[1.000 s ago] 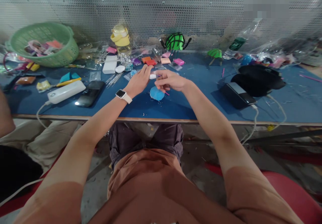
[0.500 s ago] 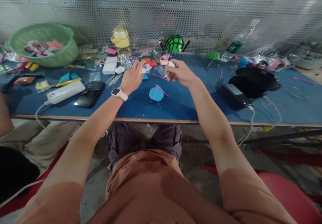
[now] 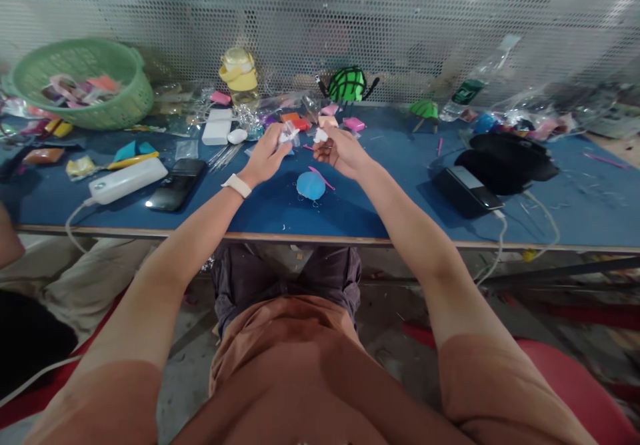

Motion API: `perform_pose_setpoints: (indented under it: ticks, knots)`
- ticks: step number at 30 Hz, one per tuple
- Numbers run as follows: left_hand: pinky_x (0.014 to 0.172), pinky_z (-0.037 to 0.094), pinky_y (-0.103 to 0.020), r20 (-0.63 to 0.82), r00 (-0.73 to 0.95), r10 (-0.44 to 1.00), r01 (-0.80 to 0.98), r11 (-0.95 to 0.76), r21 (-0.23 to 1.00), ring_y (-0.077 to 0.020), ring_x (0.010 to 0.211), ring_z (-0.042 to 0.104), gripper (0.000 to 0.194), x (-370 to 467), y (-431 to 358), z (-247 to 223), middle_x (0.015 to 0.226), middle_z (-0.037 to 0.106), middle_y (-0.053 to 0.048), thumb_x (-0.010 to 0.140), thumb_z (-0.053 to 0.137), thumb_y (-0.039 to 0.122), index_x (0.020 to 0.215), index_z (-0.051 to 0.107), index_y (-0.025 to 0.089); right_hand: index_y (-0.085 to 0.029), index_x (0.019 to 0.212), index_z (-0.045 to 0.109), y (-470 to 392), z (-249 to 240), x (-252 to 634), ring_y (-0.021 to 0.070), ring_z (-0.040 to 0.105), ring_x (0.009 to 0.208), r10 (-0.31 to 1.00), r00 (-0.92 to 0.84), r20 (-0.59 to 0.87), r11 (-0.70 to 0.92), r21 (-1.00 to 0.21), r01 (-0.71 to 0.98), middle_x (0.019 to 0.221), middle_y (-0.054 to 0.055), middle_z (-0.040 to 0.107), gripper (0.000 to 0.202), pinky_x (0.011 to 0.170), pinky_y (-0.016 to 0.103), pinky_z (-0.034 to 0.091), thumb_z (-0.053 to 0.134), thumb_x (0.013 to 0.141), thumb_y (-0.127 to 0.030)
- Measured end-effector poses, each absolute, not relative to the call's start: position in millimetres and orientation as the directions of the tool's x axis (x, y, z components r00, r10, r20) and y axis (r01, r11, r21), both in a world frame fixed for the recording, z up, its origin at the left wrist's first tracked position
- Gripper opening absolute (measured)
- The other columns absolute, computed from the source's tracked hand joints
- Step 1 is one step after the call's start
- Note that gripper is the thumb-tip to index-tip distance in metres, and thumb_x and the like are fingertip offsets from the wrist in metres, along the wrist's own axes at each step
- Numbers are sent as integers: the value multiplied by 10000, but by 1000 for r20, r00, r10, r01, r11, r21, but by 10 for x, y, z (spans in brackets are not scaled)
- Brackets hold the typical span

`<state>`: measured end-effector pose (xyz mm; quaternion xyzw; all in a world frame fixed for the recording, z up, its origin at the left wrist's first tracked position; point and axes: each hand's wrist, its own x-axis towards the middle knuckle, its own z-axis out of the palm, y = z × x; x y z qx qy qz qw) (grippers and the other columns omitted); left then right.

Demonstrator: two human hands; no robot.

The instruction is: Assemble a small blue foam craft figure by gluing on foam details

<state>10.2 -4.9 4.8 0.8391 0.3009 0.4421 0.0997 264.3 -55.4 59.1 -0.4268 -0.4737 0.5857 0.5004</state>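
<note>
White and small, a lump [image 3: 321,135] is pinched between the thumb and fingers of the right hand [image 3: 345,152], above the middle of the desk [image 3: 360,222]. Crumpled clear wrapper [image 3: 289,137], with something white in it, is gripped between the thumb and fingers of the left hand [image 3: 266,155]. The two hands are held near each other but apart. Nearer the desk's front edge, a flat blue disc [image 3: 311,186] is left lying untouched, with thin loops seen along its rim and a pink stick [image 3: 323,178] set just beside it. Judging by this, the disc is already shaped, and the white material is at least partly out of its wrapping; how much is left inside cannot be told. Nothing white is seen on the disc, and the lump appears not yet formed, so that part of the work can be judged undone. Toward the far edge, a green shell [image 3: 347,85] crossed with dark lines is propped, seemingly complete, and pink packets [image 3: 354,124] are scattered; a green basket [image 3: 143,95] is placed by the far left corner.
</note>
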Motion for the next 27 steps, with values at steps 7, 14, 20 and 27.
perform_pose_setpoints:
  ticks: [7, 14, 20, 27]
  knots:
    - [1232, 595, -634, 557, 447, 700, 578, -702, 416, -390, 1365, 710, 678, 157, -309, 268, 1426, 740, -210, 1219, 292, 781, 1539, 644, 297, -273, 1054, 636, -486, 505, 2703, 93, 776, 779, 979, -185, 88, 43, -971, -237, 921, -51, 810, 409, 730, 182, 671, 1029, 1006, -379]
    - [1230, 600, -632, 541, 457, 706, 598, -694, 401, -392, 1353, 715, 691, 207, -391, 345, 1391, 747, -207, 1215, 304, 793, 1551, 646, 294, -260, 1005, 711, -455, 445, 2713, 114, 681, 723, 953, -183, 241, 234, -970, -62, 882, -16, 736, 509, 652, 219, 635, 990, 976, -685]
    - [1241, 592, -642, 534, 466, 705, 593, -697, 403, -397, 1367, 713, 723, 203, -392, 328, 1419, 740, -223, 1210, 290, 807, 1547, 664, 287, -284, 952, 641, -518, 460, 2725, 140, 607, 635, 900, -233, 368, 376, -927, -10, 803, -8, 627, 689, 519, 269, 504, 803, 969, -954]
    - [1273, 584, -609, 542, 461, 702, 590, -699, 403, -368, 1463, 689, 734, 195, -452, 367, 1491, 737, -215, 1246, 149, 702, 1594, 652, 295, -321, 1252, 760, -697, 537, 2702, 184, 637, 709, 879, -350, 325, 409, -890, 200, 940, 22, 691, 538, 586, 297, 489, 808, 1035, -810]
